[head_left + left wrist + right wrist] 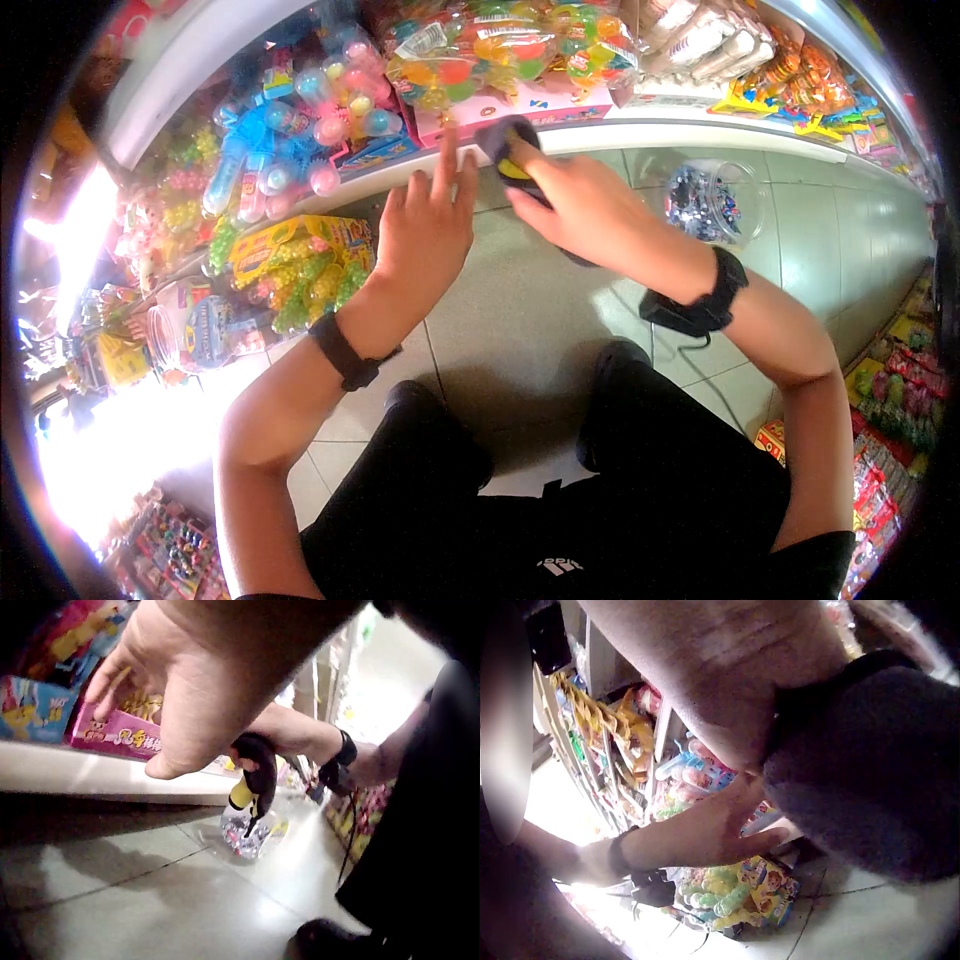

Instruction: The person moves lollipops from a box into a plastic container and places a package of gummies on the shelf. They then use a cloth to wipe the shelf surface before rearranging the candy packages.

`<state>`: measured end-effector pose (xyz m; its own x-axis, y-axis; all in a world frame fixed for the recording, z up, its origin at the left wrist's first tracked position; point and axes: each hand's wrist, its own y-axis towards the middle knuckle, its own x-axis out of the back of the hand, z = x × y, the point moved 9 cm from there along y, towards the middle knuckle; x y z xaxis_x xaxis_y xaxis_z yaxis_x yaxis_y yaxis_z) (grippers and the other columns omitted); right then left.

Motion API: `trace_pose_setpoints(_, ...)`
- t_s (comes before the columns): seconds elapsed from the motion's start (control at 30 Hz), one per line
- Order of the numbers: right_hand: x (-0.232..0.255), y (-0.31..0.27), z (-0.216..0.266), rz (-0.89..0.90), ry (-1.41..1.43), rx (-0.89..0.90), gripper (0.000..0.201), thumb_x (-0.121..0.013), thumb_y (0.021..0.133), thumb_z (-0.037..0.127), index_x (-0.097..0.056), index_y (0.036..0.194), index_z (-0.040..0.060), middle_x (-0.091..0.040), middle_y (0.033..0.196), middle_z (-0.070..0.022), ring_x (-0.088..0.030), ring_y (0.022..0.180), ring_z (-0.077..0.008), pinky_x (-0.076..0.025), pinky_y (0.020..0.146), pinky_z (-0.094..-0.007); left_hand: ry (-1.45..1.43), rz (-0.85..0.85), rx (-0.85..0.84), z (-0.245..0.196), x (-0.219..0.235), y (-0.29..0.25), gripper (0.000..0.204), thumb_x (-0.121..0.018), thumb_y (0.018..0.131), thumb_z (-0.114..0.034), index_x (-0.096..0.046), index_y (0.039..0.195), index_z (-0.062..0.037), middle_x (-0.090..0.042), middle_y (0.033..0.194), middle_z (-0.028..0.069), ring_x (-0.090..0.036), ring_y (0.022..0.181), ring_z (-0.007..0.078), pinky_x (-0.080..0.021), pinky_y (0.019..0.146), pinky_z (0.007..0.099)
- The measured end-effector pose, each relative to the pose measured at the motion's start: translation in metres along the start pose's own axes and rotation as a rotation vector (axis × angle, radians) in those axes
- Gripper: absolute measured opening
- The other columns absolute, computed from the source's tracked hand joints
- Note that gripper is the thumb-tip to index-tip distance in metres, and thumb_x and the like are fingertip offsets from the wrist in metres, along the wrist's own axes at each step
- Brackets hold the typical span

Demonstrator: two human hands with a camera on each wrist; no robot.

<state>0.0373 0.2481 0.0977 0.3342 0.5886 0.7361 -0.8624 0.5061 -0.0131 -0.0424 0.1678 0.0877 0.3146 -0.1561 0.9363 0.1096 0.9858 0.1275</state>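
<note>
My right hand grips a black-and-yellow handheld scanner, its dark head towards the shelf front. In the right wrist view the scanner is a large dark shape at the right. My left hand reaches up to the shelf with fingers extended and holds nothing. In the left wrist view its fingers overlap a pink box on the shelf. Clear bags of colourful balls lie over that box. Left of them are blue and pink toys with round balls.
A white shelf edge runs across in front. A clear jar of small wrapped pieces stands on the tiled floor. To the left is a yellow box with green bead-like toys. Packaged goods line the right side.
</note>
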Motion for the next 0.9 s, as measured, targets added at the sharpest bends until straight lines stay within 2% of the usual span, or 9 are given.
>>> trace_pose_setpoints(0.03,-0.002,0.009,0.013,-0.044,-0.191,0.109,0.038,-0.06,0.088,0.026,-0.05,0.114,0.0005,-0.062,0.065,-0.0196,-0.062,0.058,-0.0341,-0.048,0.054,-0.0442,-0.002,0.002,0.001,0.001,-0.006,0.0,0.042,-0.057,0.083,-0.02,-0.053,0.12,-0.0009,-0.039,0.141,0.0197,-0.06,0.096,0.0272,-0.053,0.073,0.0379)
trace_pose_setpoints(0.07,-0.009,0.02,0.014,0.022,-0.244,0.071,0.041,-0.058,0.087,0.024,-0.049,0.12,0.0008,-0.061,0.066,-0.0213,-0.06,0.061,-0.04,-0.047,0.052,-0.0488,-0.011,0.049,0.067,0.008,-0.015,-0.001,0.043,-0.057,0.081,-0.018,-0.053,0.12,-0.0008,-0.037,0.143,0.0213,-0.06,0.095,0.0267,-0.053,0.072,0.0375)
trace_pose_setpoints(0.37,-0.044,0.061,0.006,0.136,-0.533,0.041,0.036,-0.05,0.084,0.012,-0.049,0.117,-0.0027,-0.067,0.071,-0.0166,-0.067,0.062,-0.0333,-0.053,0.051,-0.0437,-0.02,0.058,0.102,0.019,-0.044,-0.001,0.022,-0.059,0.076,-0.013,-0.059,0.092,0.0019,-0.034,0.144,0.0267,-0.066,0.073,0.0228,-0.056,0.064,0.0355)
trace_pose_setpoints(0.47,-0.026,0.044,-0.018,0.178,-0.703,-0.044,0.054,-0.059,0.079,0.016,-0.045,0.13,0.0026,-0.064,0.063,-0.0152,-0.064,0.057,-0.0339,-0.052,0.051,-0.0434,0.027,0.054,0.121,0.021,-0.043,-0.001,0.01,-0.061,0.071,-0.012,-0.062,0.071,-0.0019,-0.033,0.144,0.0287,-0.061,0.062,0.0168,-0.051,0.059,0.0277)
trace_pose_setpoints(0.63,-0.005,0.019,-0.022,0.082,-0.622,-0.05,0.053,-0.058,0.081,0.016,-0.044,0.132,0.005,-0.063,0.064,-0.0163,-0.064,0.057,-0.0344,-0.052,0.052,-0.0436,-0.112,0.132,0.104,0.021,-0.042,-0.001,0.012,-0.06,0.073,-0.011,-0.061,0.075,0.0007,-0.027,0.144,0.0341,-0.064,0.065,0.0223,-0.055,0.063,0.0332)
trace_pose_setpoints(0.67,-0.012,0.024,-0.023,0.125,-0.602,-0.054,0.048,-0.056,0.082,0.016,-0.046,0.127,0.0026,-0.064,0.065,-0.0153,-0.065,0.058,-0.0329,-0.053,0.052,-0.0435,-0.187,0.162,0.098,0.021,-0.042,0.001,0.014,-0.059,0.076,-0.012,-0.059,0.075,0.0015,-0.023,0.144,0.036,-0.067,0.066,0.0257,-0.057,0.065,0.0366)
trace_pose_setpoints(0.77,-0.035,0.04,-0.009,0.248,-0.511,-0.04,0.037,-0.051,0.084,0.013,-0.051,0.118,-0.0009,-0.064,0.066,-0.0146,-0.066,0.059,-0.033,-0.053,0.051,-0.0443,-0.255,0.214,0.146,0.02,-0.038,0.003,0.013,-0.059,0.071,-0.007,-0.063,0.078,0.0038,-0.025,0.142,0.0384,-0.066,0.07,0.0236,-0.055,0.068,0.0349)
trace_pose_setpoints(0.83,-0.046,0.049,0.014,0.135,-0.468,0.131,0.032,-0.049,0.085,0.012,-0.052,0.114,-0.0014,-0.064,0.066,-0.0145,-0.066,0.06,-0.0334,-0.052,0.051,-0.0448,-0.25,0.182,0.133,0.02,-0.04,0.002,0.013,-0.059,0.071,-0.007,-0.063,0.078,0.0039,-0.025,0.143,0.0376,-0.066,0.072,0.0235,-0.055,0.069,0.0344)
trace_pose_setpoints(0.9,-0.044,0.046,0.014,0.095,-0.478,0.141,0.031,-0.049,0.085,0.012,-0.053,0.113,-0.001,-0.064,0.066,-0.0146,-0.066,0.061,-0.0334,-0.052,0.051,-0.0451,-0.243,0.152,0.109,0.022,-0.04,0.001,0.013,-0.059,0.071,-0.006,-0.063,0.077,0.004,-0.025,0.144,0.0367,-0.066,0.074,0.0233,-0.055,0.069,0.034)
